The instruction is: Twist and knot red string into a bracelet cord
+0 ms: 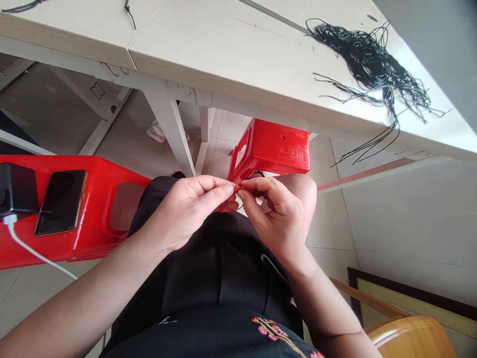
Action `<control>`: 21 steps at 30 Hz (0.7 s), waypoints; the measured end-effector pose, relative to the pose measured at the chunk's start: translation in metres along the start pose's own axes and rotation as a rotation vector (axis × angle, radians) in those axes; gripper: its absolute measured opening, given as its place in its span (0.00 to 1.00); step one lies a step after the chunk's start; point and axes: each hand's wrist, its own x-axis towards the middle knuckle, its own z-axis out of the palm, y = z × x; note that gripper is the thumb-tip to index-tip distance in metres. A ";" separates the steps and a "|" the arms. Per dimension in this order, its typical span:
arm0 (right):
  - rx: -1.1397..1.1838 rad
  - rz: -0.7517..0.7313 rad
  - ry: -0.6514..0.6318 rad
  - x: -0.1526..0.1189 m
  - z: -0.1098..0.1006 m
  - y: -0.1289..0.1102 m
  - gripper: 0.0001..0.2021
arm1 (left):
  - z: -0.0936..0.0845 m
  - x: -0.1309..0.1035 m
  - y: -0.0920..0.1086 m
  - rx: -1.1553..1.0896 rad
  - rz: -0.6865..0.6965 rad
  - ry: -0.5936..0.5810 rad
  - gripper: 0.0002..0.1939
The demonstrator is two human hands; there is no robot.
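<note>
Above the lap, my left hand (199,206) and my right hand (274,209) meet fingertip to fingertip. Pinched between them is a small red piece (237,187), perhaps knotted cord, with a thin dark strand beside it; fingers cover most of it. The left thumb and index finger close on its left side. On its other side, the right thumb and index finger grip it. A tangled bundle of black cords (367,59) lies on the pale table, up and right of my hands, with loose ends hanging over the edge.
A red stool (281,146) stands under the pale table (223,59). Another red stool (97,199) at left bears a phone (61,201) and a black box (17,189) with a white cable. Short black cord pieces (129,14) lie on the table. A wooden chair (413,338) is at lower right.
</note>
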 end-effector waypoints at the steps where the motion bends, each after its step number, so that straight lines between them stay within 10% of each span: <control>1: -0.017 -0.017 0.008 0.001 0.000 0.000 0.06 | 0.000 0.000 0.000 0.003 -0.003 0.000 0.09; 13: -0.132 -0.143 -0.059 0.000 -0.001 -0.001 0.06 | -0.004 -0.004 -0.004 0.469 0.292 0.079 0.08; 21: 0.191 0.220 -0.208 0.002 -0.007 -0.005 0.03 | 0.002 -0.007 0.001 0.730 0.493 0.156 0.05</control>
